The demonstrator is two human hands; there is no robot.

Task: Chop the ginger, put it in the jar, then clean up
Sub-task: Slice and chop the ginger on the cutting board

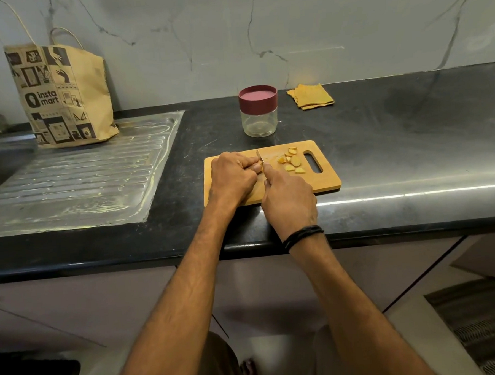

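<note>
1. Head view, item one: ginger root, uncut remainder, almost wholly hidden under my left hand [232, 175], which is clenched over it at the left half of the chopping board [330, 180]. Judged firm, fibrous and knobbly, likely to roll; best pinned flat-side down, fingertips curled back from the blade.
2. Ginger slices [292, 162]: a small scatter near the board's handle slot, well apart from my hands. Judged light, stiff and slightly damp, so liable to stick to fingers; best gathered by pinch or scraped along with the blade.
3. Knife [259, 157]: my right hand [288, 201] is closed round its handle, the short blade angled down beside my left fingers. The handle itself is hidden.
4. Jar [258, 110]: clear glass, maroon lid on, empty, standing on the counter [395, 139] just behind the board. Judged smooth and breakable; hold the body while twisting the lid.
5. Cloth [310, 96]: folded, yellow, right of the jar, soft and limp; for wiping up.
6. Paper bag [61, 95]: upright on the drainboard [82, 178], far left.
</note>
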